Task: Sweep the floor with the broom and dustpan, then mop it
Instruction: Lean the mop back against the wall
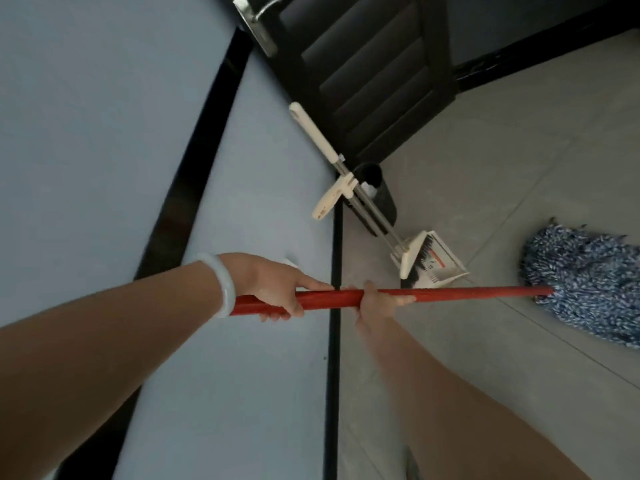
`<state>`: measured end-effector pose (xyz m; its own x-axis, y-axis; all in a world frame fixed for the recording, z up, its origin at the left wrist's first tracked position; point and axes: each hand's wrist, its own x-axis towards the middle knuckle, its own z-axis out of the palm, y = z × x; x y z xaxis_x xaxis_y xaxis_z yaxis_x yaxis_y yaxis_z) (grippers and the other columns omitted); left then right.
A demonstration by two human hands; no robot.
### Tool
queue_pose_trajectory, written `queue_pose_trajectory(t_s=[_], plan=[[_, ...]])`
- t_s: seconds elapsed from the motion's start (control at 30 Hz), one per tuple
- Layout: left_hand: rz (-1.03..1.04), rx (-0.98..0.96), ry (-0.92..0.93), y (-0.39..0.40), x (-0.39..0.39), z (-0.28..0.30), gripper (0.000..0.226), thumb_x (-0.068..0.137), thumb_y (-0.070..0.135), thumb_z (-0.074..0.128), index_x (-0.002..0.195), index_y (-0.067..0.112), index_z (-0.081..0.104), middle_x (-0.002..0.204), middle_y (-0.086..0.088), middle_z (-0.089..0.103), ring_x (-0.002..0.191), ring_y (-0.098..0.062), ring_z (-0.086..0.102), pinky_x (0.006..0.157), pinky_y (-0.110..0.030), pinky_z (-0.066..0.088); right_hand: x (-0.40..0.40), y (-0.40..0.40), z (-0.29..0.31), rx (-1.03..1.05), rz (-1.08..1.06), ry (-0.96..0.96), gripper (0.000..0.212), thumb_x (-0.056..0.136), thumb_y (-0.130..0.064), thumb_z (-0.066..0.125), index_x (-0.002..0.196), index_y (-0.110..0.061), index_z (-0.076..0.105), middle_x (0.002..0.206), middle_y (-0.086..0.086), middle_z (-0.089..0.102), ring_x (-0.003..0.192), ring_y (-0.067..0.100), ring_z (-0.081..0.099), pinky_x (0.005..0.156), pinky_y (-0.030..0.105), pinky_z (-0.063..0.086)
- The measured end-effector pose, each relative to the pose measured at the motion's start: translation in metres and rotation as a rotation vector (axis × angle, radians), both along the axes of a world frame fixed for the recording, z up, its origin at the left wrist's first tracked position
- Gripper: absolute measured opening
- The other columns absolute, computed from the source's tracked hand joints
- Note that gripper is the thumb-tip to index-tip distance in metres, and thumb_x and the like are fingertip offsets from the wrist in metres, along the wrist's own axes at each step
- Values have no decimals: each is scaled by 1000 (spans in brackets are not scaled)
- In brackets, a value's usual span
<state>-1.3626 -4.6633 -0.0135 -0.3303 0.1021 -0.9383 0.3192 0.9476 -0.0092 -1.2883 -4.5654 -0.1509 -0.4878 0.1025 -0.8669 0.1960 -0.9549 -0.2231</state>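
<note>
A mop with a red handle stretches across the view to its blue-and-white string head, which lies on the grey tiled floor at the right. My left hand, with a pale bangle on the wrist, grips the handle near its upper end. My right hand grips the handle a little further down. A cream broom and its cream dustpan stand together against the wall, just beyond the mop handle.
A pale wall with a black skirting strip fills the left side. A dark door with a metal handle stands behind the broom. A black bin sits at the door's foot.
</note>
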Motion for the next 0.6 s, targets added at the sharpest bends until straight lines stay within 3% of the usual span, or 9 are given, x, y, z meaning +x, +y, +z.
queue_pose_trajectory(t_s=[0.1, 0.17, 0.3, 0.33, 0.4, 0.47, 0.6], plan=[[-93, -46, 146, -43, 2, 30, 61, 95, 17, 55, 144, 45, 32, 78, -4, 61, 61, -13, 56, 58, -25, 52, -5, -42, 19, -123, 52, 25, 70, 97, -10, 53, 151, -14, 9, 114, 16, 58, 91, 24, 68, 92, 42, 54], [-106, -50, 209, -70, 2, 50, 45, 94, 20, 56, 137, 33, 46, 81, -4, 64, 61, -12, 57, 57, -23, 51, -10, -73, 25, -191, 113, 53, 58, 95, -13, 57, 145, -9, 27, 107, 11, 59, 91, 21, 68, 91, 39, 55], [-108, -57, 299, -119, 1, 83, 21, 94, 23, 58, 114, 26, 60, 78, -2, 64, 54, -7, 55, 57, -20, 50, -19, -127, 43, -255, 144, 139, 53, 95, -13, 57, 142, -6, 33, 123, 13, 59, 74, 15, 68, 61, 29, 60], [-109, -57, 311, -129, 0, 89, 21, 94, 23, 58, 113, 28, 60, 76, -1, 64, 54, -8, 55, 57, -21, 50, -22, -139, 47, -262, 140, 156, 54, 95, -12, 57, 143, -6, 32, 127, 14, 57, 73, 15, 68, 60, 29, 60], [-119, -72, 319, -148, -2, 102, 24, 93, 22, 58, 114, 33, 60, 76, -3, 65, 56, -9, 56, 59, -26, 54, -26, -161, 56, -285, 130, 179, 58, 95, -10, 57, 145, -7, 28, 128, 14, 54, 73, 16, 68, 71, 32, 60], [-147, -108, 351, -166, -5, 114, 26, 93, 22, 58, 115, 36, 60, 82, -2, 67, 61, -9, 59, 71, -33, 56, -29, -179, 68, -304, 137, 197, 60, 94, -11, 59, 145, -7, 27, 124, 13, 55, 75, 17, 67, 80, 33, 59], [-235, -172, 433, -197, -13, 138, 36, 92, 27, 63, 125, 38, 56, 98, 9, 67, 84, -10, 63, 85, -29, 50, -39, -208, 90, -314, 219, 210, 60, 90, -19, 65, 141, -7, 34, 112, 9, 58, 88, 18, 64, 93, 36, 54]])
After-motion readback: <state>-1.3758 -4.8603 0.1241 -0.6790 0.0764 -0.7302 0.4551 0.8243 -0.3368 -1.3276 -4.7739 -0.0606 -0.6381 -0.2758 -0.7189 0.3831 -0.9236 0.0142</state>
